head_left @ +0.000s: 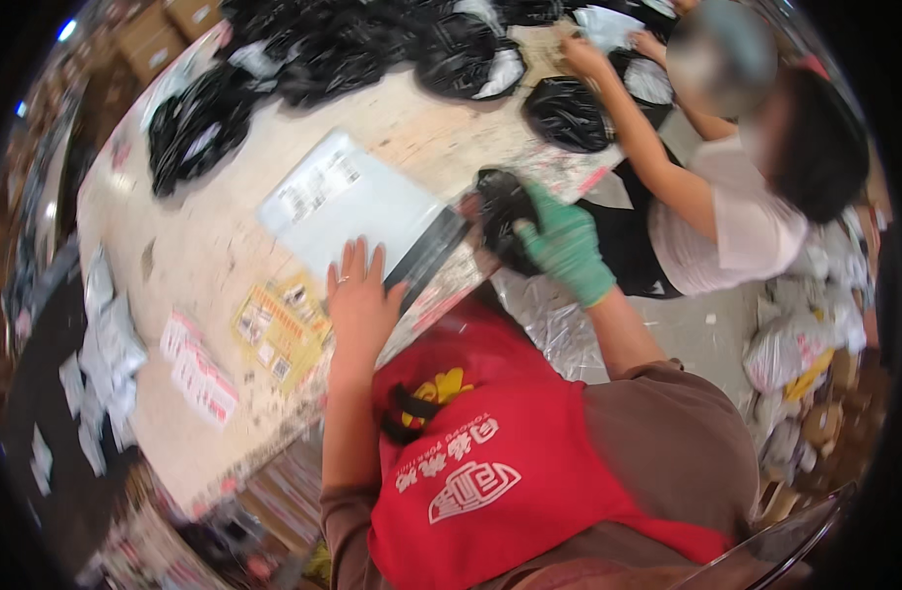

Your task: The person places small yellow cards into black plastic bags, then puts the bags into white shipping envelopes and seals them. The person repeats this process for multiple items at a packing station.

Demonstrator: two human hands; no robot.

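A pale grey mailing bag (367,202) with a printed label and a black strip along one edge lies on the worktable (175,261). My bare left hand (360,305), a ring on one finger, rests flat with spread fingers on its near corner. In a green glove, my right hand (569,246) grips a small black plastic-wrapped bundle (503,211) at the table's right edge, by the bag's black strip. The bundle is blurred and its contents are hidden.
Black plastic-wrapped parcels (333,59) crowd the table's far side. Yellow printed cards (279,329) and pink-and-white slips (197,369) lie at left. Across the right corner, a co-worker (716,187) handles a pale packet (608,28). Plastic bags (795,349) are heaped at right.
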